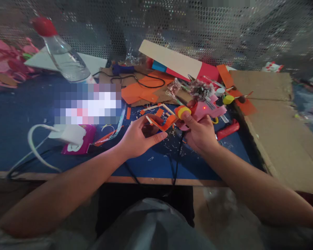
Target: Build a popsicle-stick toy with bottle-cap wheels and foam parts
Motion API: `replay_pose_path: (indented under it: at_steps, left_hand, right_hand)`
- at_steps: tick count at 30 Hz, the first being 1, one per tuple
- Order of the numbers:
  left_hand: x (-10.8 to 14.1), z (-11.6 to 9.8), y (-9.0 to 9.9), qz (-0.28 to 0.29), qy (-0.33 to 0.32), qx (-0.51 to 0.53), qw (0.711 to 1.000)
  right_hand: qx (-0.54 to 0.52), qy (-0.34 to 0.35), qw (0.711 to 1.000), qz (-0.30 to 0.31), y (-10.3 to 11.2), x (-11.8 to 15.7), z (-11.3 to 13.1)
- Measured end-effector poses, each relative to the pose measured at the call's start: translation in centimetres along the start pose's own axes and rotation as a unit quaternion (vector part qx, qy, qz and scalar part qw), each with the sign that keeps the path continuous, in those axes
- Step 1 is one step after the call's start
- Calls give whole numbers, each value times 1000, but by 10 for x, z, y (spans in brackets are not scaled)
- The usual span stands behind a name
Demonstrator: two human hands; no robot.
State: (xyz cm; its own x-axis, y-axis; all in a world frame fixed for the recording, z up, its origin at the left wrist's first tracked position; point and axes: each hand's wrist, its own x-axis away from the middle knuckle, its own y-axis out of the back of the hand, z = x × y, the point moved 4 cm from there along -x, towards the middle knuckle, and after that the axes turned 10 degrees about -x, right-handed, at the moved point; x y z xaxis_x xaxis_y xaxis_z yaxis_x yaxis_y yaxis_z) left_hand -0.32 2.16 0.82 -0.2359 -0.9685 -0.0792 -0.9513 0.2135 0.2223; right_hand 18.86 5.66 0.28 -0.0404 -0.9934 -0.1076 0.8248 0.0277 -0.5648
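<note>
My left hand (138,139) is closed on a bent orange paper strip (168,122) with a pale edge, holding it above the blue table. Wrapped in my right hand (200,135) is a pink glue gun (207,109) with a lit red light. Its yellow-orange nozzle end (183,111) points left and sits close to the strip; I cannot tell whether they touch. A black cord (178,161) hangs from the gun over the table's front edge. Small orange and white scraps (159,113) lie behind and beneath my hands.
A bottle with a red cap (67,59) stands at the back left. Nearer is a magenta power block (91,133) with a white charger (70,133) plugged in. Orange sheets (138,88) lie behind my hands. At right are a red-handled tool (228,130) and a large cardboard piece (284,128).
</note>
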Motion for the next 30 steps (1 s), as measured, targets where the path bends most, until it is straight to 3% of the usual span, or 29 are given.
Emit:
replay_pose_path:
  at_steps: [5,8,23,26,30]
  left_hand:
    - [2,3,-2,4,85,96,992]
    - [3,4,-5,49,106,145,983]
    - [6,-1,-7,150,27,131,980]
    - [6,-4,-3,124,-4,102,987]
    - [4,-9,5,19,-80,38,996]
  right_hand:
    - [11,-17,999,34,1,1,-3]
    - [-3,-20,999,39,3,0,-3]
    - [32,-15,998,59,5,-4,-2]
    - [45,-1,997,58,7,-7,-1]
    - [58,58,995,63,6,-9,16]
